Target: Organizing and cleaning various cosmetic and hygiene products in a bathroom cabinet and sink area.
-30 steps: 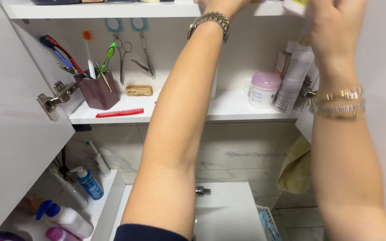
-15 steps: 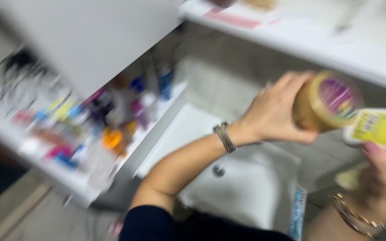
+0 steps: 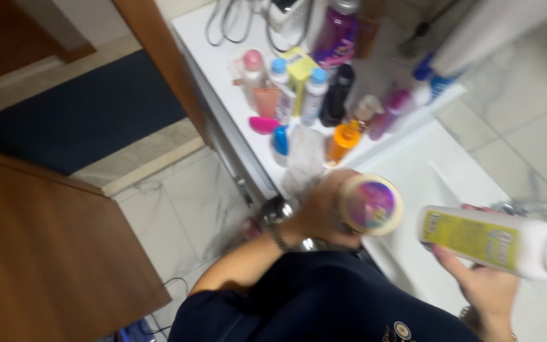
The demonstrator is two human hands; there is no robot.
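Bottle (image 3: 495, 244) lies level in right hand (image 3: 489, 288).

Two hands are in view, each holding one container: the left hand (image 3: 316, 212) grips one round tan jar (image 3: 370, 204) with a purple lid label, and the right hand (image 3: 485, 285) holds one white bottle (image 3: 498, 242) with a yellow label. On the white bench (image 3: 223, 63) stand two white bottles with blue caps (image 3: 314, 95), one tall purple bottle (image 3: 337, 31), one black bottle (image 3: 337, 95), one orange bottle (image 3: 343, 140), one yellow box (image 3: 302, 68), one pink-capped bottle (image 3: 254, 69) and one flat pink item (image 3: 263, 125). At the bench's far edge lie looped cables (image 3: 229, 22); their number cannot be told. Further blurred containers stand near the right corner, too smeared to count.
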